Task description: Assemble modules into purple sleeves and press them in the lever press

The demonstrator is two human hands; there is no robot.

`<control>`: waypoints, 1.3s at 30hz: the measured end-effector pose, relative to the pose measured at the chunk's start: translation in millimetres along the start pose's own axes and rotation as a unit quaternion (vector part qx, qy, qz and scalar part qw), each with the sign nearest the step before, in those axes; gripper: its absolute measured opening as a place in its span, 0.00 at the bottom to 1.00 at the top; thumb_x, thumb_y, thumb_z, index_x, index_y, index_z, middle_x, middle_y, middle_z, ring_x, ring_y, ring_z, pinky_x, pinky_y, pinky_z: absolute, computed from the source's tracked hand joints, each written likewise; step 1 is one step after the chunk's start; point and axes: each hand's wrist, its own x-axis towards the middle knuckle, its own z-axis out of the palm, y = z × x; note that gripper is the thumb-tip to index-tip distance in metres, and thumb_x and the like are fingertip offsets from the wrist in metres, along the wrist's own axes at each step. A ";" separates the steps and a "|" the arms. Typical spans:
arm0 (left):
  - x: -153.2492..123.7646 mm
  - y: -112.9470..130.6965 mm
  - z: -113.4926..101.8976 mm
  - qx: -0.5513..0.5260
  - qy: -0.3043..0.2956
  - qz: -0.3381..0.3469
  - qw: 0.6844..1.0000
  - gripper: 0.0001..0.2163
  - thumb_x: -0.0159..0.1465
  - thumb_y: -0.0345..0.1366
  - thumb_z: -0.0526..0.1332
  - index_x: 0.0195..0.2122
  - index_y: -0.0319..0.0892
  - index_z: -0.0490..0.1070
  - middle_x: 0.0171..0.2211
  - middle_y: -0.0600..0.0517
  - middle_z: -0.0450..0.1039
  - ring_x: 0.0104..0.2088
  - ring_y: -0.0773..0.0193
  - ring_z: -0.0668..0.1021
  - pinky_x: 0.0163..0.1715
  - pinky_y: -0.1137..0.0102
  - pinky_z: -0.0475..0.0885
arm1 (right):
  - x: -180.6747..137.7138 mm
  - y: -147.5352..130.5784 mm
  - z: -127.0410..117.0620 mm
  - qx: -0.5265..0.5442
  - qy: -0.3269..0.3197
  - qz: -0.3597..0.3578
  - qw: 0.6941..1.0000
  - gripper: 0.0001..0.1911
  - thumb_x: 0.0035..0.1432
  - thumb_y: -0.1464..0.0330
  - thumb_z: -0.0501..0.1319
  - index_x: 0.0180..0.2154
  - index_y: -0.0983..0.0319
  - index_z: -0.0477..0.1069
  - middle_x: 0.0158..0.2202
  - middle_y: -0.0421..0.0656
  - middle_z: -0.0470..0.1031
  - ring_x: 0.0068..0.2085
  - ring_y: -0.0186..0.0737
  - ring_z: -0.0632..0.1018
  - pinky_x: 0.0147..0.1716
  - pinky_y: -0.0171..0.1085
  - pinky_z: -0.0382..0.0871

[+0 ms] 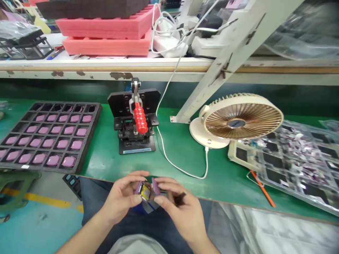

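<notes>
Denim lap (90,201) under purple-and-yellow pack (144,191), green workbench (227,183), desk fan (239,118).

The view is worn on the person's head and looks forward and down, so the left grip (122,199) and right grip (182,213) sit very near at the bottom centre, over the blue jeans (91,201). The green desk (190,190) starts just beyond them and spans the middle of the frame, its near edge sloping down to the right. On it, a black foam tray (92,135) lies to the left, a black hand press (124,106) stands near the centre, and a cream fan (238,118) sits to the right. A white shelf (106,65) runs farther off, along the upper part of the frame.
</notes>
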 end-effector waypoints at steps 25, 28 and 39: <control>-2.7 -7.7 -1.6 0.024 0.046 0.037 0.998 0.22 0.54 0.37 0.82 0.50 0.50 0.86 0.52 0.45 0.79 0.51 0.56 0.82 0.54 0.66 0.77 | -7.1 2.7 6.7 -0.251 -0.049 -0.267 0.929 0.13 0.70 0.70 0.69 0.54 0.57 0.81 0.54 0.48 0.82 0.25 0.27 0.73 0.25 0.32 0.74; -1.5 -6.4 -4.6 0.042 0.052 0.050 0.997 0.22 0.54 0.37 0.82 0.50 0.51 0.86 0.52 0.45 0.79 0.52 0.56 0.82 0.54 0.66 0.77 | -8.2 7.0 8.3 -0.257 -0.061 -0.278 0.924 0.16 0.70 0.73 0.68 0.57 0.57 0.80 0.58 0.50 0.80 0.27 0.28 0.76 0.29 0.33 0.77; 0.9 -6.4 9.9 0.061 0.172 0.041 0.982 0.10 0.63 0.38 0.76 0.46 0.49 0.87 0.42 0.48 0.87 0.41 0.63 0.86 0.47 0.71 0.80 | 3.9 8.0 21.0 -0.288 -0.042 -0.222 0.931 0.17 0.70 0.67 0.68 0.57 0.62 0.72 0.51 0.52 0.80 0.48 0.44 0.84 0.44 0.38 0.81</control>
